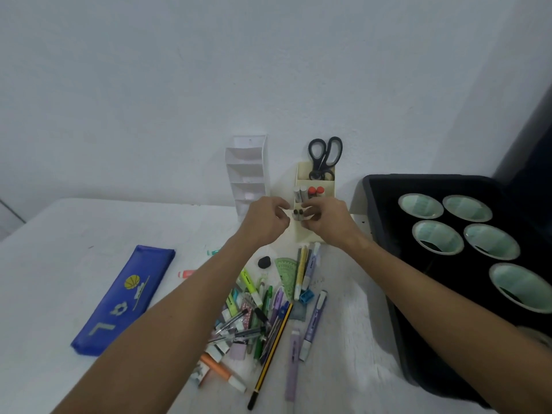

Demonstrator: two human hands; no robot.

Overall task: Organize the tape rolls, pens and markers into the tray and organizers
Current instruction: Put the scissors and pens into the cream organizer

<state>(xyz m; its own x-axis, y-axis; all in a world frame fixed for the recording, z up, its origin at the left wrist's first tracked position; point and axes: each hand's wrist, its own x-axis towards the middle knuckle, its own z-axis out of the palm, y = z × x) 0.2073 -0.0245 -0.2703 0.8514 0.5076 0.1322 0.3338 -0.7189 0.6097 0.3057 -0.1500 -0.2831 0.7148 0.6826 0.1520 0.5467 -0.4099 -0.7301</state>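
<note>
My left hand (265,224) and my right hand (327,221) meet over the front compartment of the cream organizer (328,177). Between their curled fingertips stand two grey markers (298,216) with dark tops, pinched from both sides. Behind them the organizer holds two more grey markers (300,192), two orange-capped ones (316,191) and black scissors (325,156). A heap of pens and markers (257,321) lies on the table between my forearms. The black tray (385,222) on the right holds several tape rolls (437,236).
A white tiered organizer (248,171) stands against the wall, left of the cream one. A blue pencil case (125,297) lies at the left. A black eraser (264,262), a green protractor (286,271) and a blue sharpener (306,295) lie near the heap.
</note>
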